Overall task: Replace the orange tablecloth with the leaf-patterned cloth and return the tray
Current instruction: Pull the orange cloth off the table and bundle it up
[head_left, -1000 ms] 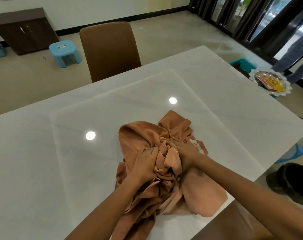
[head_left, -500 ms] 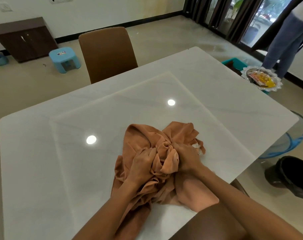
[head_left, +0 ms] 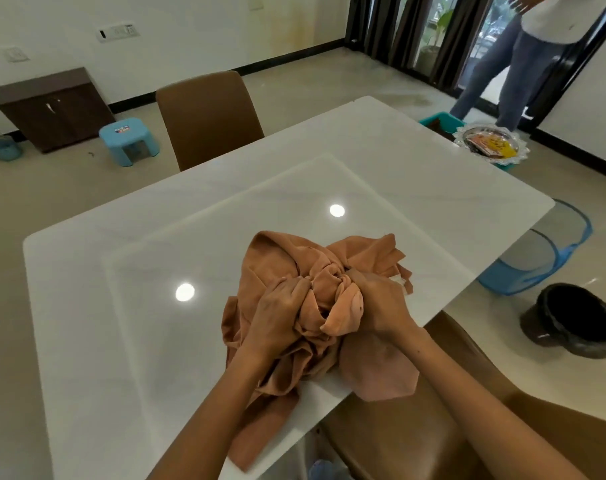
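The orange tablecloth [head_left: 284,261] lies bunched in a crumpled heap near the front edge of the white table [head_left: 415,174], with a flap hanging over that edge. My left hand [head_left: 280,313] grips the left side of the heap. My right hand [head_left: 377,303] grips the folds on its right side. A silver tray [head_left: 490,143] holding yellow and red items sits beyond the table's far right corner, on something teal. No leaf-patterned cloth is in view.
A brown chair [head_left: 208,116] stands at the table's far side; another brown chair [head_left: 433,427] is just below my arms. A blue mesh basket [head_left: 544,258] and a dark bin [head_left: 578,320] stand on the floor at right. A person [head_left: 523,53] stands by the window.
Both hands have gathered the orange cloth into a tighter bundle, pulled a little toward me. My view has lifted, bringing the standing person into sight.
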{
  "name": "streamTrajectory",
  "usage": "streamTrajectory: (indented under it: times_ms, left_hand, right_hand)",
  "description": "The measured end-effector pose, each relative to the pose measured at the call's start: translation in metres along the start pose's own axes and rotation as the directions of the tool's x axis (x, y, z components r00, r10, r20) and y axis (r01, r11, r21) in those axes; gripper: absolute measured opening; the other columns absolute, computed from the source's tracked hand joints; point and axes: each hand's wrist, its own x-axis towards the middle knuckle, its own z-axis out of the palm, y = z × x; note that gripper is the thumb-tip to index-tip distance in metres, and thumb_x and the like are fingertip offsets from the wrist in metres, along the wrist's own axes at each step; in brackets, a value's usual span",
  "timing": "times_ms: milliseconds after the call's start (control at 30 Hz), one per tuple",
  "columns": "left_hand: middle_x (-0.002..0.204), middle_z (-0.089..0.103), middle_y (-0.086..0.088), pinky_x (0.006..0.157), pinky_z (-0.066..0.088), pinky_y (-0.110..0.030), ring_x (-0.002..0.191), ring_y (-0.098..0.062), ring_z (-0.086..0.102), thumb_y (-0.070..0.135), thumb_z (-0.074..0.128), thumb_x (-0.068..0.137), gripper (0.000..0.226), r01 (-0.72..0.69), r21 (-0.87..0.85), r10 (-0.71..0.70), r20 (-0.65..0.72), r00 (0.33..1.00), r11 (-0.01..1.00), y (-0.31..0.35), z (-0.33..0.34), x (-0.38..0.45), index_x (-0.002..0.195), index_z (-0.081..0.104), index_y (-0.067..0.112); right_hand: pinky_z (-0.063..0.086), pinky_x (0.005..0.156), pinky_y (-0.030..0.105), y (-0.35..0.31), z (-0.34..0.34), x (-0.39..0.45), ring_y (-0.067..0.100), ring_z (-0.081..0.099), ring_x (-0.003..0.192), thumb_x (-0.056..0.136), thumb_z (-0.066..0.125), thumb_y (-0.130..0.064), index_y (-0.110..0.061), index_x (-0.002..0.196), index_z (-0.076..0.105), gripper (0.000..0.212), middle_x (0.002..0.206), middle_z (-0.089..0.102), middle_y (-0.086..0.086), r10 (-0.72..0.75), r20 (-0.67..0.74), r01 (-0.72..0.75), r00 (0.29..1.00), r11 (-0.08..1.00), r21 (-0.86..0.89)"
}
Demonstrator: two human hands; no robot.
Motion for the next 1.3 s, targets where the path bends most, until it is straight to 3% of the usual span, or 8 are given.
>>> streamTrajectory:
  times_ms: [200,267,333,567,767,900,1067,1300]
  left_hand:
    - [0.108,0.063,-0.007,0.085,0.048,-0.035,0.1,-0.025,0.06,0.015,0.078,0.069,0.053,0.053,0.105,-0.068,0.154,0.986,0.993,0.052,-0.022,-0.041,0.117,0.056,0.009]
    - [0.095,0.067,-0.007,0.08,0.051,-0.028,0.088,-0.02,0.066,0.029,0.061,0.087,0.031,0.016,0.149,-0.027,0.073,0.997,0.989,0.074,-0.028,-0.052,0.11,0.053,0.009]
    - [0.081,0.07,-0.007,0.074,0.054,-0.027,0.071,-0.017,0.069,0.046,0.036,0.095,0.035,-0.066,0.069,0.066,0.004,0.998,0.995,0.098,-0.031,-0.064,0.101,0.047,0.013]
    - [0.089,0.069,-0.011,0.077,0.051,-0.031,0.073,-0.024,0.068,0.047,0.048,0.082,0.037,-0.245,-0.07,0.25,0.067,0.966,0.967,0.165,-0.02,-0.076,0.104,0.045,0.017]
    - [0.09,0.068,-0.011,0.073,0.047,-0.026,0.075,-0.025,0.067,0.041,0.051,0.082,0.034,-0.303,-0.065,0.309,0.122,0.943,0.951,0.24,0.014,-0.053,0.105,0.046,0.017]
    - [0.082,0.069,-0.011,0.06,0.054,-0.029,0.068,-0.023,0.069,0.037,0.05,0.076,0.038,-0.4,0.097,0.393,0.086,0.915,0.911,0.312,0.041,-0.027,0.102,0.049,0.009]
    - [0.091,0.068,-0.016,0.067,0.053,-0.034,0.076,-0.031,0.068,0.038,0.052,0.077,0.041,-0.334,-0.005,0.332,0.117,0.936,0.943,0.405,0.088,0.002,0.108,0.046,0.012]
    - [0.089,0.068,-0.014,0.066,0.057,-0.04,0.075,-0.029,0.067,0.029,0.072,0.066,0.049,-0.292,0.053,0.283,0.131,0.95,0.955,0.491,0.159,0.041,0.105,0.046,0.014]
  right_hand:
    - [0.053,0.059,0.038,-0.026,-0.027,-0.07,0.018,0.061,0.067,0.068,0.063,-0.057,-0.015,0.09,0.062,0.048,0.081,0.067,0.001,-0.007,-0.037,0.01,0.999,0.997,0.074]
    - [0.052,0.06,0.04,-0.036,-0.036,-0.096,0.019,0.061,0.068,0.068,0.064,-0.056,-0.014,0.09,0.062,0.047,0.081,0.066,0.001,0.015,-0.054,-0.011,0.998,0.997,0.076]
    - [0.051,0.06,0.042,-0.044,-0.047,-0.123,0.02,0.061,0.069,0.067,0.065,-0.055,-0.013,0.089,0.062,0.047,0.081,0.067,0.001,0.032,-0.08,-0.024,0.996,0.995,0.094]
    - [0.049,0.063,0.036,-0.039,-0.09,-0.205,0.016,0.059,0.072,0.069,0.068,-0.053,-0.015,0.09,0.062,0.044,0.082,0.066,-0.001,0.145,-0.141,-0.134,0.979,0.987,0.085]
    - [0.036,0.07,0.016,0.007,-0.14,-0.263,0.012,0.058,0.08,0.071,0.071,-0.049,-0.018,0.099,0.062,0.043,0.093,0.066,-0.002,0.219,-0.171,-0.206,0.961,0.974,0.09]
    - [0.036,0.071,0.023,0.055,-0.186,-0.302,0.017,0.058,0.083,0.072,0.064,-0.049,-0.014,0.102,0.062,0.046,0.094,0.066,0.005,0.243,-0.187,-0.225,0.952,0.968,0.114]
    - [0.044,0.08,0.039,0.127,-0.253,-0.346,0.029,0.059,0.099,0.078,0.07,-0.017,-0.011,0.123,0.055,0.048,0.112,0.062,0.008,0.332,-0.202,-0.358,0.922,0.927,-0.112]
    - [0.051,0.058,0.041,0.229,-0.314,-0.383,0.024,0.061,0.067,0.071,0.06,-0.046,-0.007,0.088,0.063,0.043,0.079,0.066,0.007,0.163,-0.218,-0.148,0.962,0.986,0.083]
